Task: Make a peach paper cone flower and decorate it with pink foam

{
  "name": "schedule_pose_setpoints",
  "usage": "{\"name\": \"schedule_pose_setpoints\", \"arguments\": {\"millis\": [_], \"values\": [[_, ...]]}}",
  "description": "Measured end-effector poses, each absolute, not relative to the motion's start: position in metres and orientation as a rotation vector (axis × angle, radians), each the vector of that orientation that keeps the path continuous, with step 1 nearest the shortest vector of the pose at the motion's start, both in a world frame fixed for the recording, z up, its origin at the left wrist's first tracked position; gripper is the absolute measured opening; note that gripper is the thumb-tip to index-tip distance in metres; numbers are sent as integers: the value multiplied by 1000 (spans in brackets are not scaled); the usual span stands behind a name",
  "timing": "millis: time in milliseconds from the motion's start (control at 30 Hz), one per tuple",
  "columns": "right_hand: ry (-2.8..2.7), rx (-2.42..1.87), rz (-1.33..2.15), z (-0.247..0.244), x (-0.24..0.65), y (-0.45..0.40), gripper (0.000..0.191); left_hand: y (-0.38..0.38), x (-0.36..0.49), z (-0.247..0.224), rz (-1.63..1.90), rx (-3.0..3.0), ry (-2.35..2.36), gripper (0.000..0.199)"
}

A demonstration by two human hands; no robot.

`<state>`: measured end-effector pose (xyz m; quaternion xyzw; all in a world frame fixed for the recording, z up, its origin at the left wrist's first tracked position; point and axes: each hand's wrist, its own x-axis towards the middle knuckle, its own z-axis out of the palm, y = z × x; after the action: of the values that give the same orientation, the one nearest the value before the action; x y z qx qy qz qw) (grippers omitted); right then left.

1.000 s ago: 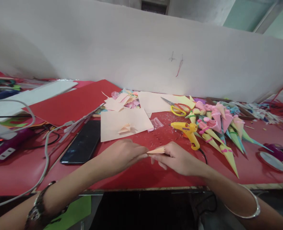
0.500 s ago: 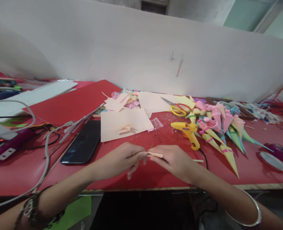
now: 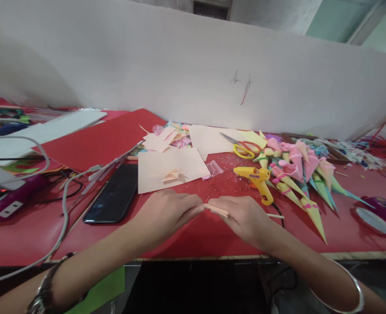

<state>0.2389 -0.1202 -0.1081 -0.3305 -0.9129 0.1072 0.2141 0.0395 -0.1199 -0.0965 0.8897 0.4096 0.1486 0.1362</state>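
Observation:
A small folded strip of peach paper (image 3: pixel 217 210) is stretched between my two hands, over the front of the red table. My left hand (image 3: pixel 170 213) pinches its left end between closed fingers. From the right, my right hand (image 3: pixel 243 218) grips the strip near its other end, fingers closed. A thin pale stick (image 3: pixel 275 216) pokes out beyond my right hand; whether that hand holds it, I cannot tell. Just behind the hands lies a cream paper sheet (image 3: pixel 157 174) carrying a few small folded peach pieces (image 3: pixel 173 175).
A yellow glue gun (image 3: pixel 260 181) lies right of the hands, near scissors (image 3: pixel 243 146) and a pile of pink and yellow cones (image 3: pixel 297 170). At left are a black phone (image 3: pixel 113 196), a white cable (image 3: pixel 64 209) and red sheets (image 3: pixel 108 135). Paper scraps lie behind.
My left fingers, which hung loosely apart, have closed in on the strip's end. The strip and the pale stick have shifted slightly right.

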Motion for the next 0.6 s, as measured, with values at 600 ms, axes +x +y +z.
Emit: {"name": "schedule_pose_setpoints", "arguments": {"millis": [600], "values": [[-2563,-634,-505,-106,241,-127,24,-127,45,-83,284,1625,1023,45]]}}
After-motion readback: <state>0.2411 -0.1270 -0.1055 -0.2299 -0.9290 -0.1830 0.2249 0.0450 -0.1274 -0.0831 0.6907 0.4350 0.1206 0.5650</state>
